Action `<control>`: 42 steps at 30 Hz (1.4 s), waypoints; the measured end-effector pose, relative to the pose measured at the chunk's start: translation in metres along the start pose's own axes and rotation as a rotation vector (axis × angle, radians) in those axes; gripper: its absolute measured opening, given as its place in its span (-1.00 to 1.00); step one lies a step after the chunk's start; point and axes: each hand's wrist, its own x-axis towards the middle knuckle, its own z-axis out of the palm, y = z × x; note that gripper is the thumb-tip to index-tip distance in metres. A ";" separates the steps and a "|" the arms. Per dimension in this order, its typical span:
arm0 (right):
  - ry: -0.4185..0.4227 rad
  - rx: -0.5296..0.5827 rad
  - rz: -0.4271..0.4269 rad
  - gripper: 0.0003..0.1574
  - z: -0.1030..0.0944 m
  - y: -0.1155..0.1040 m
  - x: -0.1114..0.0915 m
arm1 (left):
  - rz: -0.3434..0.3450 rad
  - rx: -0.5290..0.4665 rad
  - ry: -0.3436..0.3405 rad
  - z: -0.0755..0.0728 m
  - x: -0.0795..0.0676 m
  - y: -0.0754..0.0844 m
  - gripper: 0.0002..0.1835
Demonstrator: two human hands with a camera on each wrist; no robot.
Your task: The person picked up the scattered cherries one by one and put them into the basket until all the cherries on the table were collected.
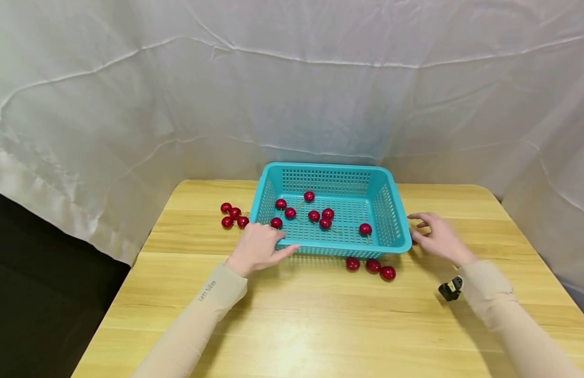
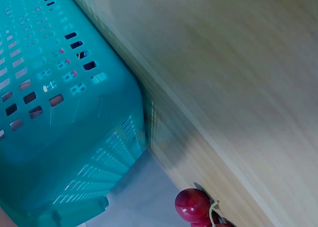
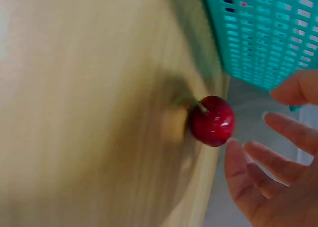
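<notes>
A turquoise plastic basket [image 1: 329, 247] with slotted walls stands at the far middle of the table, with several red cherries [image 1: 325, 223] scattered on its floor. My left hand [image 1: 259, 248] holds the basket at its front left corner, fingers over the rim and thumb stretched along the front. Most of that hand is out of the left wrist view. Beyond the basket's right wall, my right hand [image 1: 438, 239] hovers with spread, bent fingers beside a single cherry [image 3: 212, 121] with a green stem. One fingertip is at the cherry's side; whether it touches, I cannot tell.
Several cherries [image 1: 234, 212] lie in a cluster left of the basket. Three more cherries [image 1: 373, 266] sit on the table just before its front wall. A pale cloth [image 1: 320, 105] hangs behind the wooden table [image 1: 320, 325]. A small black device [image 1: 450, 289] is by the right wrist.
</notes>
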 end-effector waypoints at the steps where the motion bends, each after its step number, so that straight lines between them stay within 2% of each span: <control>1: -0.017 -0.008 0.000 -0.44 0.002 0.001 0.000 | 0.000 0.001 0.000 0.000 0.000 0.000 -0.27; 11: -0.078 -0.105 -0.053 -0.25 0.015 0.012 -0.004 | -0.001 0.002 -0.013 0.000 0.000 0.001 -0.31; 14: -0.081 -0.113 -0.050 -0.33 0.017 0.011 -0.005 | -0.009 -0.011 -0.035 -0.001 0.000 0.002 -0.35; 20: -0.077 -0.126 -0.038 -0.61 0.019 0.009 -0.006 | -0.015 -0.021 -0.052 -0.001 0.000 0.003 -0.37; 27: -0.090 -0.037 0.035 -0.76 0.020 0.012 -0.008 | -0.018 -0.011 -0.063 -0.002 0.000 0.001 -0.37; 31: -0.070 0.012 0.072 -0.81 0.019 0.014 -0.009 | -0.023 -0.012 -0.070 -0.003 0.001 0.001 -0.38; 37: -0.045 0.103 0.116 -0.81 0.010 0.013 -0.010 | -0.021 -0.010 -0.066 -0.003 0.001 0.001 -0.37; 42: 0.023 0.206 0.159 -0.73 -0.002 0.005 -0.008 | -0.014 -0.004 -0.052 -0.004 0.001 0.000 -0.35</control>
